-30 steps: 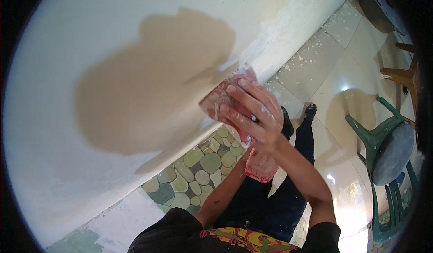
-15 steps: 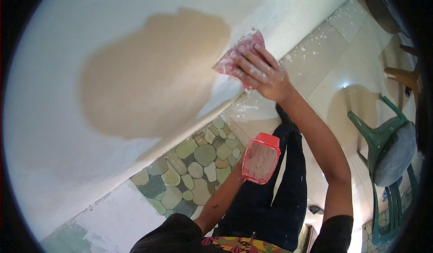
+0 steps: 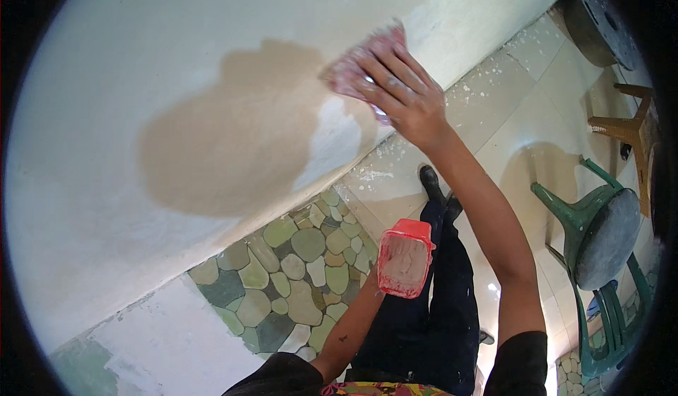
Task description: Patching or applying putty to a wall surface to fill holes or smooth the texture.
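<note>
My right hand (image 3: 415,103) presses a thin, flat pink spreader (image 3: 357,67) with pointed corners against the pale wall (image 3: 233,269); its fingers lie across the back of it. White smears coat the fingers, and motion blurs the spreader's edges. Held low in front of my legs, a red plastic container (image 3: 408,228) carries thick greyish-pink paste (image 3: 405,263). My left hand (image 3: 374,283) supports the container from beneath, its fingers mostly hidden behind it. A wet-looking whitish patch (image 3: 335,138) shows on the wall below the spreader.
The wall meets a tiled floor (image 3: 494,124) spattered with white drops. Left of my legs is a stone-patterned floor section (image 3: 304,244). At right stand a green plastic chair (image 3: 583,212) with a dark round seat, a brown stool (image 3: 621,124) and a dark round object (image 3: 600,25).
My right hand and the spreader have moved up and slightly left along the wall. The container has dropped a little lower in view, and the whole view has shifted slightly.
</note>
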`<state>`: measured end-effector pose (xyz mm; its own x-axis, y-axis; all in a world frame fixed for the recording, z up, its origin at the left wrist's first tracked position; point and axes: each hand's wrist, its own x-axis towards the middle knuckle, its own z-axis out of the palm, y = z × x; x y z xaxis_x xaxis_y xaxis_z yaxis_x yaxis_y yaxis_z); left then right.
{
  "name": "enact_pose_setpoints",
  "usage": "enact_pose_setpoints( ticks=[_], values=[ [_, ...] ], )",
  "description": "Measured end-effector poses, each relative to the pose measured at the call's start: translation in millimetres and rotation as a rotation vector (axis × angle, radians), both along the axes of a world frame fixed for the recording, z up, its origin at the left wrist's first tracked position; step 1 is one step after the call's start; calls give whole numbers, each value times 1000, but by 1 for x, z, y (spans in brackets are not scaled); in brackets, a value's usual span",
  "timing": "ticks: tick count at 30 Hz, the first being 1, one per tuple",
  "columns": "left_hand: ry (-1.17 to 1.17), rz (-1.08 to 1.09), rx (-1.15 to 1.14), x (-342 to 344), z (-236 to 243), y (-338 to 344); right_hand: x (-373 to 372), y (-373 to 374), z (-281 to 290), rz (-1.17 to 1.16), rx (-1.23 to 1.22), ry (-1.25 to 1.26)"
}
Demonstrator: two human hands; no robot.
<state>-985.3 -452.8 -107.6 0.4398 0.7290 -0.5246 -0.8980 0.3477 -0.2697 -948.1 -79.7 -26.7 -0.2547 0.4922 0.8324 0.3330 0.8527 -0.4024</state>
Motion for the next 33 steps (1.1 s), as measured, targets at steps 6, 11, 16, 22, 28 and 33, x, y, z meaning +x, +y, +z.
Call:
enact_pose_setpoints(
  ticks=[6,11,16,22,28,33],
  values=[
    [-27,55,24,-9,2,-4,37,-11,18,-32,21,-57],
    [63,79,44,-7,13,-7,16,2,78,-119,4,-62],
    [-122,104,96,-3,9,-8,15,4,44,-94,-14,-121],
    [-49,117,87,2,6,-12,46,-5,38,-114,-50,-285],
    [-7,92,81,-2,18,-8,28,16,87,-169,126,-22],
    [-106,63,131,-7,25,-4,16,1,37,-115,6,-179]
  ],
)
